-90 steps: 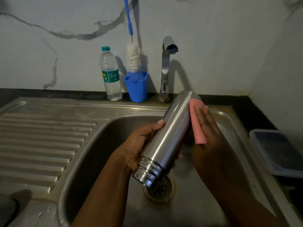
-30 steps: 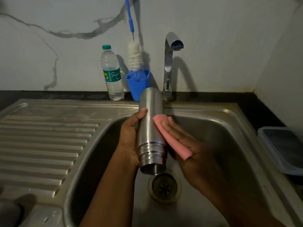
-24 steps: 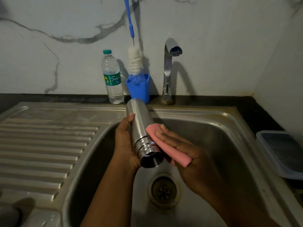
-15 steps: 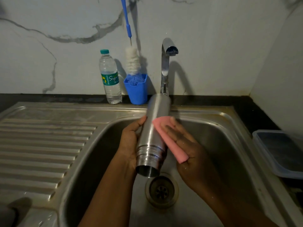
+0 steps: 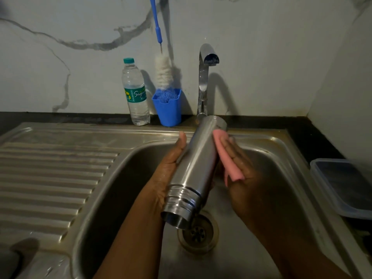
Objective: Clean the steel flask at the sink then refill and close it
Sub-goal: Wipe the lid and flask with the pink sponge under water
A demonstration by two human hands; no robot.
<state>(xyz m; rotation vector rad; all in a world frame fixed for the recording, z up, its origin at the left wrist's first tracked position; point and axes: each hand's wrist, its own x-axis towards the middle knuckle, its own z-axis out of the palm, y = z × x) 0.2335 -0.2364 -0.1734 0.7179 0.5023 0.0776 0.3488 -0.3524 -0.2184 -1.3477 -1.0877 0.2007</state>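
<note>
Left hand [image 5: 171, 170] grip wraps flask [image 5: 194, 168] mid-body; right hand [image 5: 239, 170] presses cloth [image 5: 226, 158] flat. Wet steel likely slippery; hold threaded neck.

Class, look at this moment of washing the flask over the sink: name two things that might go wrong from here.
1. The left hand alone grips the wet flask, tilted mouth-down; it might slip into the sink.
2. The right hand presses the pink cloth with flat fingers, so the cloth could drop toward the drain.
</note>
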